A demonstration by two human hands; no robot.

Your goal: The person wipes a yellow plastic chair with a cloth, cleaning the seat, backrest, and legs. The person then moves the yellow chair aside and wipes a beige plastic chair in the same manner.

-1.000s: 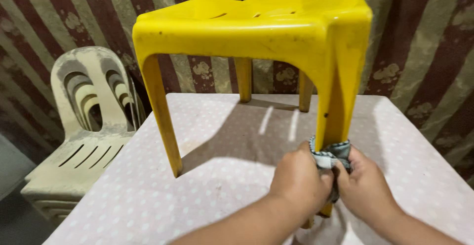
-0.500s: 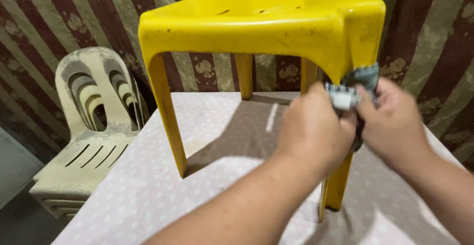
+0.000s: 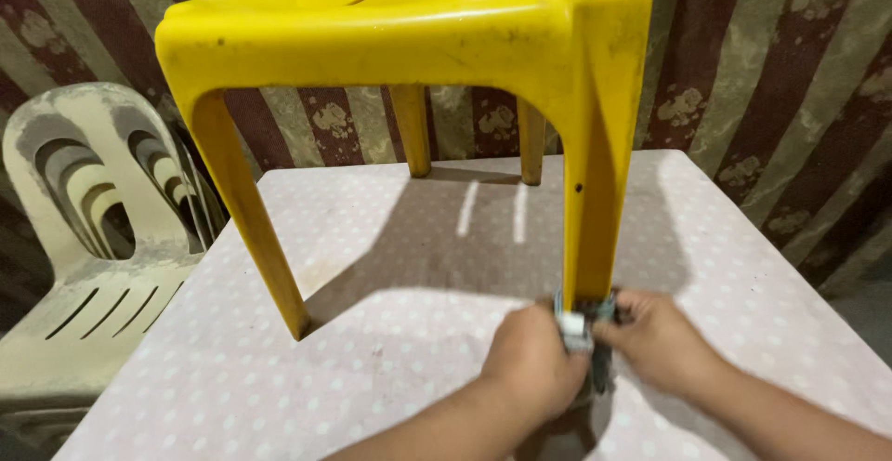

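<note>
Both my hands grip a grey cloth at the foot of a yellow chair leg.

My left hand (image 3: 532,363) and right hand (image 3: 662,340) are closed on the cloth (image 3: 583,323), wrapped round the leg between them, low near the dotted tabletop (image 3: 390,256). The yellow chair (image 3: 409,43) stands on the tabletop above my hands; a beige chair (image 3: 88,238) sits well off to my left.

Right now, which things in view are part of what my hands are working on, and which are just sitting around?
In use:
- left hand and right hand, both gripping the grey cloth
- yellow chair, cloth wrapped low on its front leg
- dotted table under it

Sitting around:
- cream chair
- striped curtain
</note>
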